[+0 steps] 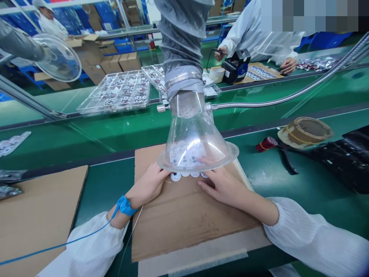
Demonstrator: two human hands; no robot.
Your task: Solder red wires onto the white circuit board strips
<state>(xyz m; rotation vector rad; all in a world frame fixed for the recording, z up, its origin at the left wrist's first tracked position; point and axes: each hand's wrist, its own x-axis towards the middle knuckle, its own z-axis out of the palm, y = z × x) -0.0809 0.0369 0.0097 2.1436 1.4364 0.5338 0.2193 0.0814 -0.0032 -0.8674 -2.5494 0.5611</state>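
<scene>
A white panel of round circuit boards [185, 174] lies on a brown cardboard sheet [184, 215], mostly seen through a clear fume hood [196, 130]. At the panel's left edge, my left hand [150, 182] is curled, its fingertips partly hidden by the hood rim. A thin solder wire [135, 225] runs up under this hand, and a short end shows past the fingers. My right hand [223, 182] rests at the panel's right side, thumb apart and fingers stretched over it, blurred behind the hood. A blue wrist strap [126, 206] circles my left wrist.
Right of the cardboard lie a bundle of red wires [266, 144], a tape roll [305, 130] and a black bag [348, 159]. Clear trays of parts [118, 90] stand across the green belt [115, 132]. A co-worker's hands [288, 66] are opposite, beside a black dispenser [236, 67].
</scene>
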